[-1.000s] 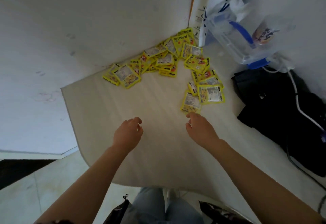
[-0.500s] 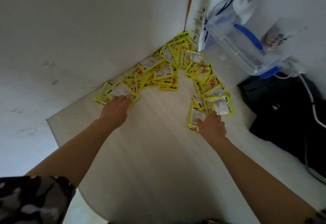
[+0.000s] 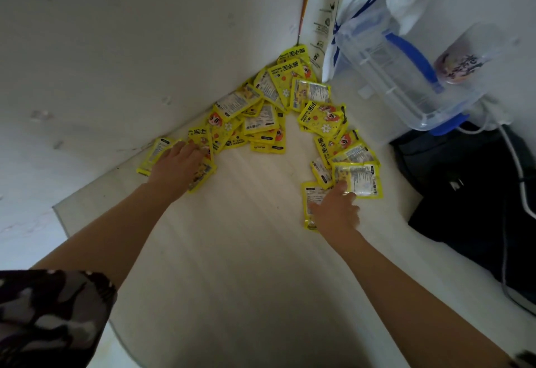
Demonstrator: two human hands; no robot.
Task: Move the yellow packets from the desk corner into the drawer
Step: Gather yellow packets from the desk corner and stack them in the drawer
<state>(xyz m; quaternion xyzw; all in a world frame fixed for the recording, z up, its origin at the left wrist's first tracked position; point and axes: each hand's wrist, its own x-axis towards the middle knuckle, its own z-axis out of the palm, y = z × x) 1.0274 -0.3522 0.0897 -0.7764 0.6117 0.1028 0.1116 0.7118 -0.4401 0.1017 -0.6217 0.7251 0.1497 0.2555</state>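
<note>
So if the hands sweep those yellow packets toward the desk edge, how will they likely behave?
The yellow packets look flat, thin and glossy, so they probably slide easily and slip over one another. They lie overlapped, so they may fan out. Each likely bends when lifted.

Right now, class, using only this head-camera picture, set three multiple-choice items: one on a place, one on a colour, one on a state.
1. Where do the yellow packets lie?
A. in the desk corner against the walls
B. in an open drawer
C. on the floor

2. What colour is the handle of the clear plastic container?
A. red
B. green
C. blue

3. What is the left hand doing?
A. hanging idle off the desk
B. resting on packets at the left end of the pile
C. holding the container

Answers:
1 A, the pile fans out from where the two walls meet on the desk.
2 C, a blue arc crosses the container.
3 B, the hand lies over the packets; the right hand touches packets too.
</note>
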